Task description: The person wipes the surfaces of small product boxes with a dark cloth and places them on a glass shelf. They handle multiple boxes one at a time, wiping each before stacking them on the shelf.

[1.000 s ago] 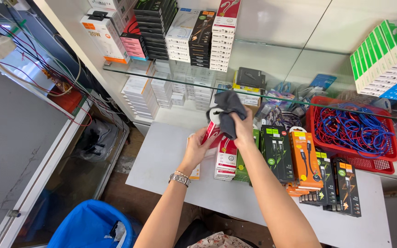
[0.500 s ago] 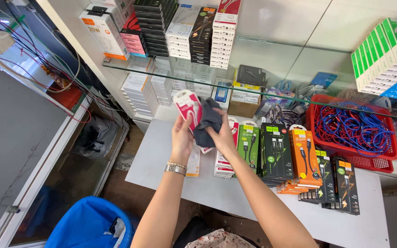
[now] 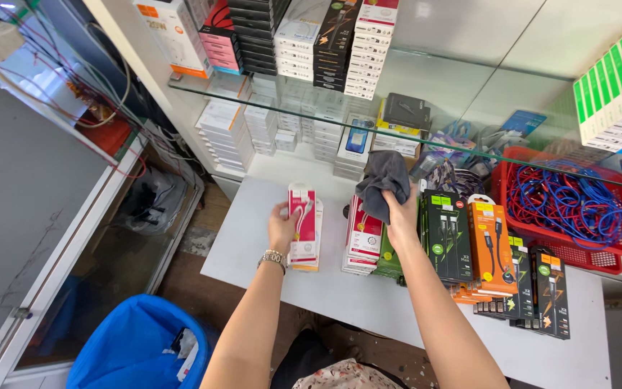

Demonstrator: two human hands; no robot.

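Note:
My left hand (image 3: 282, 229) grips a red and white cable package (image 3: 302, 223) and holds it flat on a small pile at the left of the white table (image 3: 253, 252). A metal watch sits on that wrist. My right hand (image 3: 401, 216) is closed on a dark grey cloth (image 3: 383, 180), held just above a stack of red and white packages (image 3: 363, 241). To the right of that stack lie black and green packages (image 3: 444, 234) and an orange package (image 3: 491, 245).
A red basket (image 3: 563, 252) full of blue cables stands at the right. A glass shelf (image 3: 469, 140) above carries stacked boxes, with green and white boxes (image 3: 617, 97) at far right. A blue bin (image 3: 134, 346) sits on the floor at lower left, beside a glass cabinet (image 3: 30, 209).
My left hand has carried the red and white package down and left onto the small pile. My right hand with the cloth has moved right, over the stack.

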